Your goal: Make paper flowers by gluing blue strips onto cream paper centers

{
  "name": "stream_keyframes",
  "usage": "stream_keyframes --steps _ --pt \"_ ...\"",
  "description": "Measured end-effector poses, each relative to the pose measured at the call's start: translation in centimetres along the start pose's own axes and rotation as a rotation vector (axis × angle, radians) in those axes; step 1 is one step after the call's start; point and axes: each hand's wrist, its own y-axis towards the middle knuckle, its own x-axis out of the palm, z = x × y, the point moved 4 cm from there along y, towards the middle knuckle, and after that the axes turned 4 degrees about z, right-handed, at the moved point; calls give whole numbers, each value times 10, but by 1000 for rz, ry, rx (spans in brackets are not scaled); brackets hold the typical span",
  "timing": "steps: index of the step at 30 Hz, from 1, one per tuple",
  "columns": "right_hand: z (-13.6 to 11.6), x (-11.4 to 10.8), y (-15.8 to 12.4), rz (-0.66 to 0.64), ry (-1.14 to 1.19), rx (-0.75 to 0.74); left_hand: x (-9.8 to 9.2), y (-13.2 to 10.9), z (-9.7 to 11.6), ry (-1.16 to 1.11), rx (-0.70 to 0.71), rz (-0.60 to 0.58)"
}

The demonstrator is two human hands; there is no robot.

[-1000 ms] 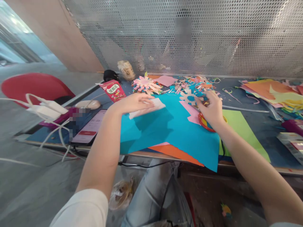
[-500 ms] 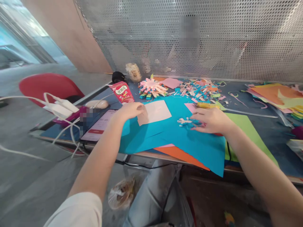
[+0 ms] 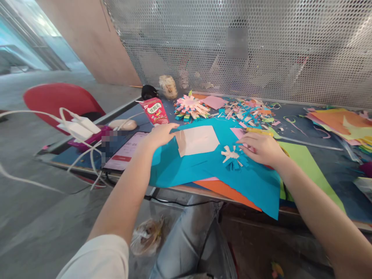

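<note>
My left hand (image 3: 163, 135) is beside the left edge of a pale pink paper piece (image 3: 198, 141), its fingers apart with nothing held. That piece lies on large blue sheets (image 3: 186, 170). My right hand (image 3: 260, 147) hovers over the right part of the blue sheets, fingers spread, just right of a small fringed paper flower (image 3: 231, 155) in white and blue. Something red is partly hidden beneath this hand. Behind it lies a yellow tool or tube (image 3: 259, 131).
A phone (image 3: 124, 151), a red drink carton (image 3: 154, 111) and a power strip with cables (image 3: 84, 133) are at the left. Behind are a larger fringed flower (image 3: 192, 106) and paper scraps (image 3: 251, 110). Green paper (image 3: 308, 166) and stacked coloured sheets (image 3: 340, 120) lie right.
My right hand has let go of the small fringed flower, which now lies upright on the blue paper. My left hand has come off the pale pink piece. The view has shifted slightly.
</note>
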Motion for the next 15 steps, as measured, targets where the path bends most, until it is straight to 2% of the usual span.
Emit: stream_keyframes --steps 4,7,10,13,15 --pt "6 8 2 -41 49 44 0 1 3 -8 -57 42" --pt "-4 24 9 -128 67 68 -1 1 9 -27 -70 60" --pt "-39 43 24 -225 33 4 -1 0 13 -115 -30 59" --pt "-82 59 43 -308 -72 -79 -2 -1 13 -203 -1 66" --pt "-101 67 55 -374 -162 -118 -3 -1 12 -243 -1 88"
